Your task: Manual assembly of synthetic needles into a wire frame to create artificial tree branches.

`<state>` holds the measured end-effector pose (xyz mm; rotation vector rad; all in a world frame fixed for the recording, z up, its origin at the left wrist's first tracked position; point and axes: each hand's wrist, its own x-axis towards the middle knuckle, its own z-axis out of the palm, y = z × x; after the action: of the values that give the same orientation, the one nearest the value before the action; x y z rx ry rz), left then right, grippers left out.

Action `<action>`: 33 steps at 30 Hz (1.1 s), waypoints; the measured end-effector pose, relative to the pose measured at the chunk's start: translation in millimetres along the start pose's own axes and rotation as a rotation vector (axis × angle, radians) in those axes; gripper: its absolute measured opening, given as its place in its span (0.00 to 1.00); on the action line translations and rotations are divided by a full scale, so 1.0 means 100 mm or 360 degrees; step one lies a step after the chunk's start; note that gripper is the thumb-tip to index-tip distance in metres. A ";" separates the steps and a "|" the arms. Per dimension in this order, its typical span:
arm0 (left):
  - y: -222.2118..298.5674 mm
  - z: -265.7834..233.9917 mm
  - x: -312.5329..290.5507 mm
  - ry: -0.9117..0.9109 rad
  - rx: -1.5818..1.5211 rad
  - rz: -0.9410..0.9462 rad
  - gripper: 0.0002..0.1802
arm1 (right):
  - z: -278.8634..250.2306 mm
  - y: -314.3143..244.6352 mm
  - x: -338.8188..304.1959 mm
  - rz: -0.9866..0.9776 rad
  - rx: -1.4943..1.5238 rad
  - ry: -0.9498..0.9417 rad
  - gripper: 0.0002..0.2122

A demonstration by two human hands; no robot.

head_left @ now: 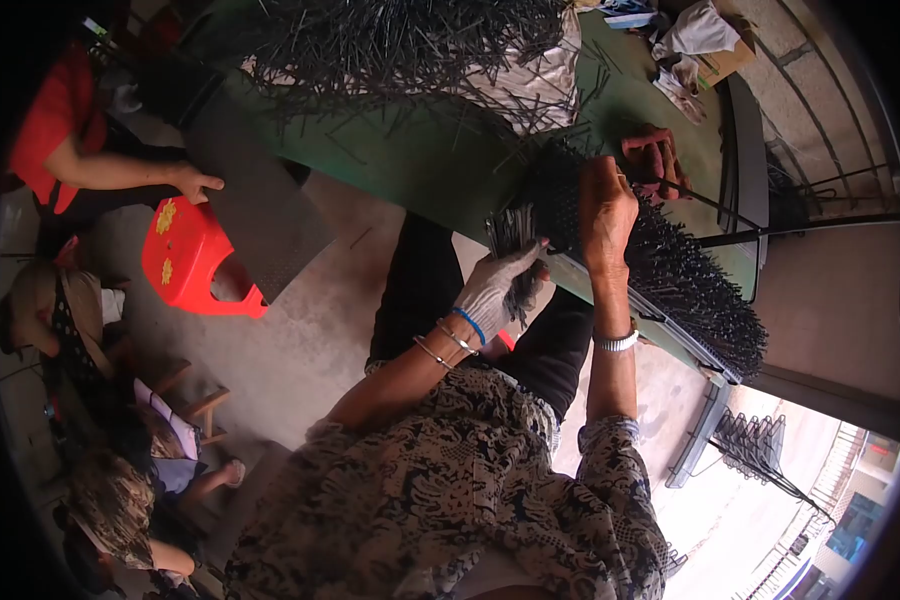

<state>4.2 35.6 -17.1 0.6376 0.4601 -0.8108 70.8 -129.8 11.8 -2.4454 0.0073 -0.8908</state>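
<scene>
My left hand (495, 287), in a pale glove, is closed around a bundle of thin black strips (513, 230) at the table's near edge. Right beside it, my bare right hand (608, 215) is raised over a dark perforated board (560, 200), its fingers pinched together. Whatever lies between those fingertips is too small or hidden to name. Many short black strips (705, 300) stand up densely from the board's right part, like bristles. A pale metal-looking edge (685, 335) runs along the board's near side.
A heap of loose black strips (410, 45) lies on pale cloth on the green table (390, 155). A reddish-brown glove-like bundle (655, 160) is beyond my right hand. At left, a co-worker's hand (198, 183) holds a dark panel (260, 190) by a red stool (175, 260). Other people sit lower left.
</scene>
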 end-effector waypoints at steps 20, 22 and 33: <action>0.00 0.05 -0.01 -0.0123 0.0104 0.0013 0.14 | -0.56 -0.24 -0.23 0.0886 0.1243 -0.0914 0.04; -0.01 0.01 0.03 -0.0113 0.0119 0.0018 0.13 | -0.58 -0.23 -0.26 0.0789 0.1225 -0.0660 0.03; -0.08 -0.03 0.11 -0.0011 -0.0026 0.0056 0.12 | -0.16 0.03 -0.06 0.0240 0.0236 0.0211 0.06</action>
<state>4.5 28.1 -28.8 0.6259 0.4478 -0.7751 57.2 -138.6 17.4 -2.2136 0.1653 -0.9495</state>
